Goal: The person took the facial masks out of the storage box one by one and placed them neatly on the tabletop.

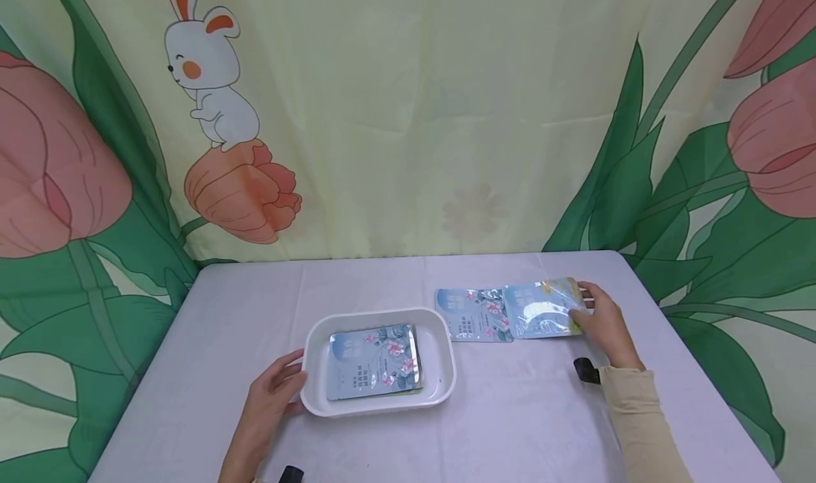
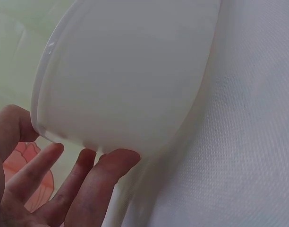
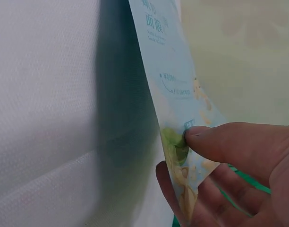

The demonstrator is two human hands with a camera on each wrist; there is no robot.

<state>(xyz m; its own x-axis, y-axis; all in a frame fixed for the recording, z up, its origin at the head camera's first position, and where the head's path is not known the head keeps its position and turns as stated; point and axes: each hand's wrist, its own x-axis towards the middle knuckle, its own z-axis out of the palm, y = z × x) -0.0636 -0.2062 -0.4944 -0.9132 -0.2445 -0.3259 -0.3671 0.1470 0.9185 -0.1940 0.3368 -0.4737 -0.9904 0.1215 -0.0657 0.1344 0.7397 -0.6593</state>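
My right hand point(image 1: 604, 327) pinches the right edge of a light blue face mask sachet point(image 1: 542, 309); in the right wrist view the thumb point(image 3: 206, 139) presses its printed front. The gripped end of this sachet point(image 3: 170, 94) stands off the cloth. Beside it on the left lies a second blue sachet point(image 1: 472, 316) with pink flowers. Inside a white plastic tray point(image 1: 440, 359) rests another flowered sachet point(image 1: 372, 362), with a greenish edge showing beneath it. My left hand point(image 1: 270, 391) touches the tray's left end, its fingertips against the outer wall point(image 2: 121, 104) in the left wrist view.
A white cloth covers the table point(image 1: 510, 426). Behind it hangs a curtain point(image 1: 395, 115) printed with tulips and a rabbit. Black camera pieces show at both wrists, the right one point(image 1: 586, 370) close to the cloth.
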